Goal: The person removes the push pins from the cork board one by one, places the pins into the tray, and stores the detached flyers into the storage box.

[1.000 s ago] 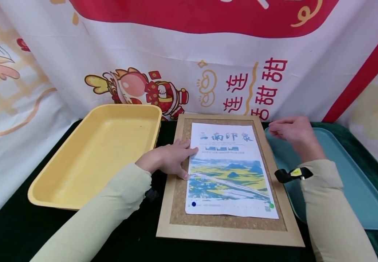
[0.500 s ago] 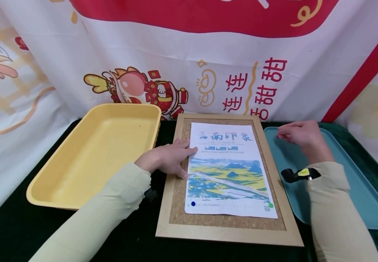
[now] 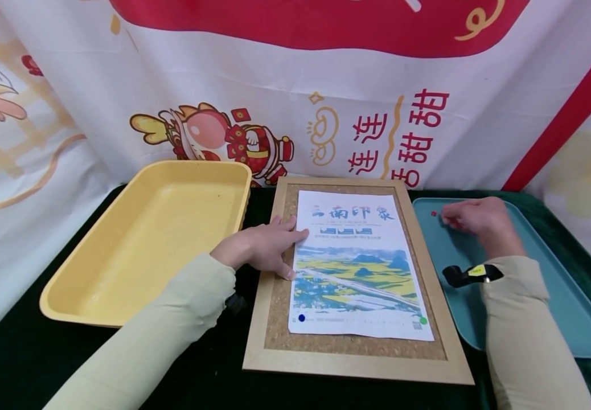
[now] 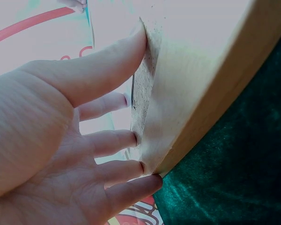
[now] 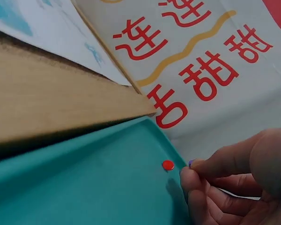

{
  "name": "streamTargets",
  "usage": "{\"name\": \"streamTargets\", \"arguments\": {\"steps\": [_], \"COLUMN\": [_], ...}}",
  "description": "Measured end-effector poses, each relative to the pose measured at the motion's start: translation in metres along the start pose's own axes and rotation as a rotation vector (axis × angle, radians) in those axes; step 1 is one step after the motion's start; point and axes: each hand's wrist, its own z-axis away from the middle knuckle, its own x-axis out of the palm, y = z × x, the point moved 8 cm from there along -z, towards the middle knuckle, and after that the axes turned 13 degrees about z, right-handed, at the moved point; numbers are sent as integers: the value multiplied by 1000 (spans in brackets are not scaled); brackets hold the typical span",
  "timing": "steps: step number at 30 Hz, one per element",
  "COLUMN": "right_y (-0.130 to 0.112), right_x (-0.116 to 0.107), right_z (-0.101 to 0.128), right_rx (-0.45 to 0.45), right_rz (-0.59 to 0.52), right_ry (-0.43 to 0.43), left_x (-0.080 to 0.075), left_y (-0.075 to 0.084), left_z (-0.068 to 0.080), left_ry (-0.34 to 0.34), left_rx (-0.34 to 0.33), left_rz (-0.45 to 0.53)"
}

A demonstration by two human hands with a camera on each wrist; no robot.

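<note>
Left to right: yellow tray; left hand, fingers flat, pressing the poster onto the corkboard. Right hand, fingers curled, seemingly pinching a purple pin, hovers beside 1 red pin in the teal tray. Likely next: pinning an upper corner.

Count: 2 trays – one yellow tray, one teal tray. 1 cork board, 1 poster. 3 pins: red pin, blue pin, green pin.

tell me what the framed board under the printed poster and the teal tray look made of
Framed board: speckled brown cork inside a pale, matte wood-look frame with faint grain. Teal tray: probably plastic, smooth and evenly coloured with a moulded raised rim.
</note>
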Motion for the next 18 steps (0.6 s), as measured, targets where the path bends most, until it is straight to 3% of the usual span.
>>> {"name": "streamTargets", "arguments": {"steps": [18], "right_y": [6], "right_x": [4], "right_z": [-4], "right_rx": [23], "right_rz": [28], "right_ry": [-16], "left_x": [0], "left_y": [0], "left_z": [0], "left_ry": [-5], "left_rx": [5], "left_rz": [-6]}}
